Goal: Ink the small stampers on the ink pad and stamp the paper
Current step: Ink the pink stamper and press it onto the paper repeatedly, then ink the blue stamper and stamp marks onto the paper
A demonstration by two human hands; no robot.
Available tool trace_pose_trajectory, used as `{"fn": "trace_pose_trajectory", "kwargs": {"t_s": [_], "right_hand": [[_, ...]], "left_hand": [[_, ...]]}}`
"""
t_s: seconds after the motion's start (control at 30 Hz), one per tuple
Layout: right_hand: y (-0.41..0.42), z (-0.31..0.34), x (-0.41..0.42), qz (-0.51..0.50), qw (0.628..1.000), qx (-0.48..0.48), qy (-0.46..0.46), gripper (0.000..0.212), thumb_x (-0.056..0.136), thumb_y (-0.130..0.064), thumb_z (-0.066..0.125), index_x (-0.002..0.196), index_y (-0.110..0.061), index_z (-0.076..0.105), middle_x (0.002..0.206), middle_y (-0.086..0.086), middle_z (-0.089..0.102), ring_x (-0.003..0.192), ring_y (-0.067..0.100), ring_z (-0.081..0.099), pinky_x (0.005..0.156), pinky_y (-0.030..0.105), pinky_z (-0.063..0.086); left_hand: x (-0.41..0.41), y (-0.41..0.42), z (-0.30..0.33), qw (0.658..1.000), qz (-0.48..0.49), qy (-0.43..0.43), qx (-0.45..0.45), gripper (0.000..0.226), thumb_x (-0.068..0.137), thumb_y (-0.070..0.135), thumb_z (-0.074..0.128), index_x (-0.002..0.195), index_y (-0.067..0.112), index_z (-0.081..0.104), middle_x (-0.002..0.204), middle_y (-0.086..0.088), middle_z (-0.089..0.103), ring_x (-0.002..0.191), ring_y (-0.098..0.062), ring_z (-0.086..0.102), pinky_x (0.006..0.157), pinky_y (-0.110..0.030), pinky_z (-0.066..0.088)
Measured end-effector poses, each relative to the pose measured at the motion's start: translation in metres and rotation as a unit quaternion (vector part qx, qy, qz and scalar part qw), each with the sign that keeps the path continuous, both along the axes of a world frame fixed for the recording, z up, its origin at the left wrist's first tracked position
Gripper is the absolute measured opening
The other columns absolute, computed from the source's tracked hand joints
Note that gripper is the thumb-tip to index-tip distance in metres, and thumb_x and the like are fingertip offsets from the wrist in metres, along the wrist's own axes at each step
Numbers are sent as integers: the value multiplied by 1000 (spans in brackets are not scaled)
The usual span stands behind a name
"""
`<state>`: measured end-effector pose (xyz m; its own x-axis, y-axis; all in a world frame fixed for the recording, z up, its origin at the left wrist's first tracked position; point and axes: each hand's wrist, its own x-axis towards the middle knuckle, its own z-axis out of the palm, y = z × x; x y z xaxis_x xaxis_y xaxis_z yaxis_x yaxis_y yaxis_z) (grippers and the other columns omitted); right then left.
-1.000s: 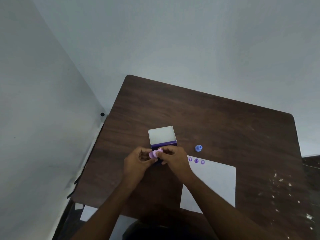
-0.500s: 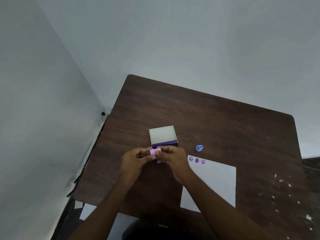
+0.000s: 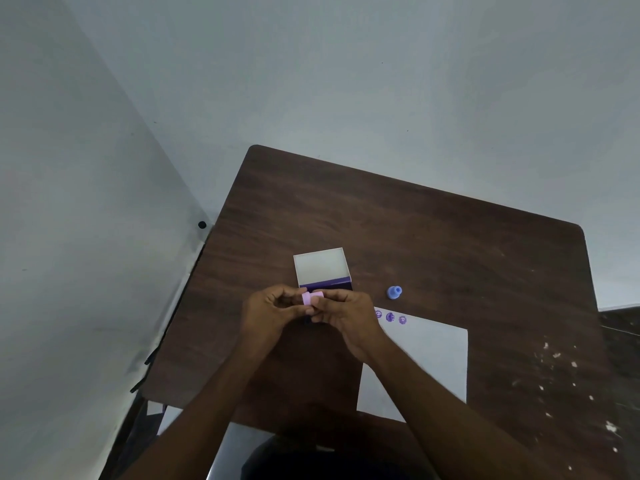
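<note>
A small pink stamper (image 3: 311, 298) is pinched between the fingertips of my left hand (image 3: 270, 311) and my right hand (image 3: 349, 318), just above the ink pad. The ink pad (image 3: 325, 284) shows as a purple strip under its raised white lid (image 3: 320, 266); most of the pad is hidden by my fingers. A blue stamper (image 3: 394, 292) stands alone on the table to the right. The white paper (image 3: 433, 358) lies at the right front, with three purple stamp prints (image 3: 390, 317) along its top left edge.
The dark wooden table (image 3: 433, 244) sits in a corner, with white walls close at the left and behind. White paint specks mark its right side. A small black knob (image 3: 202, 224) is on the left wall.
Both hands have stayed together over the ink pad. The pink stamper has turned a little between the fingertips and now shows as two pink parts.
</note>
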<state>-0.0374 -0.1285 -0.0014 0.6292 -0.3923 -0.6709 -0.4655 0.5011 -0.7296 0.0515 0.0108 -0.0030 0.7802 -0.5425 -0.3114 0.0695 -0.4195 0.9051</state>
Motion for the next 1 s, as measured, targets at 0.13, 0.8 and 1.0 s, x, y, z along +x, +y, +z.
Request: {"fn": "trace_pose_trajectory", "kwargs": {"t_s": [0.13,0.8,1.0], "right_hand": [[-1,1,1,-38,999,15,3,19,74,-14,79,92,-13,73,88,11,76,79,27,74,67,29,61],[-107,-21,-30,41,861,-465,204,20,85,-45,62,77,-28,58,75,-7,64,73,11,61,76,37,56],[-114,-34,-25,93,829,-498,239,25,87,-42,59,68,-26,55,72,-8,58,79,14,57,84,38,46]], "left_hand": [[2,-5,-3,1000,-17,7,19,41,70,22,84,109,21,70,95,7,75,85,-7,71,81,-23,57],[-29,-106,-11,984,-113,-85,106,38,80,27,75,116,23,65,102,8,67,80,-3,59,69,-9,42],[-34,-127,-18,978,-133,-83,136,40,81,26,75,119,23,64,107,6,68,79,-3,59,63,-6,38]]}}
